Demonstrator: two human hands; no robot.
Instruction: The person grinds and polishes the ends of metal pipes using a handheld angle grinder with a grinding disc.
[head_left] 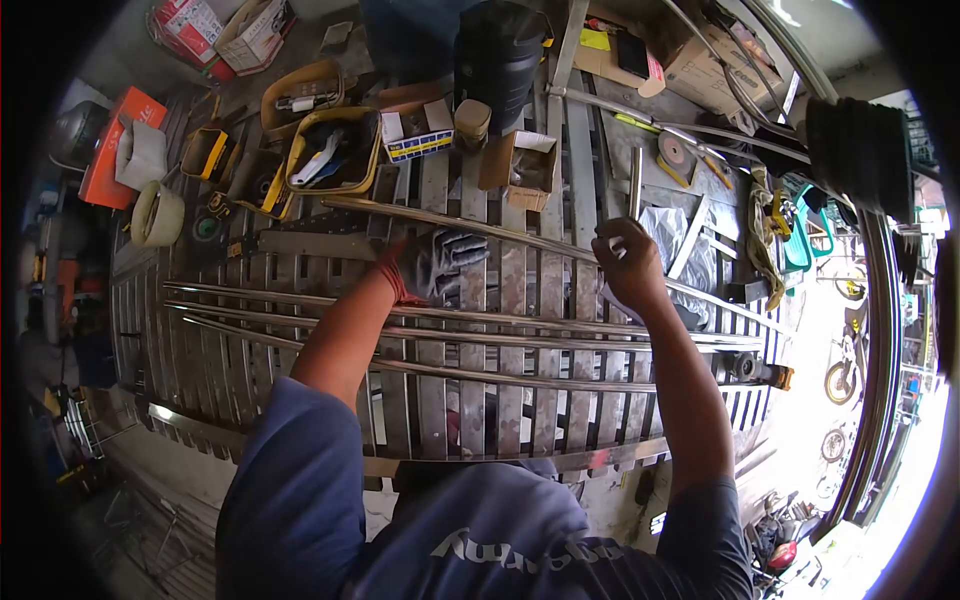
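Observation:
My left hand, in a grey and black glove with a red cuff, is over the slatted metal bench. Its fingers point right, stretched out and slightly apart, just below a long shiny metal tube. My bare right hand is closed near that tube, its fingers curled around something small and pale that I cannot make out. A short upright-looking tube reaches to just behind the right hand. Nearer me, several long polished tubes lie across the bench beneath my forearms.
Yellow-rimmed tool containers, a blue and white box and a small open carton stand along the back. A grinding disc and clear plastic lie right. A metal clamp-like part is near the right edge.

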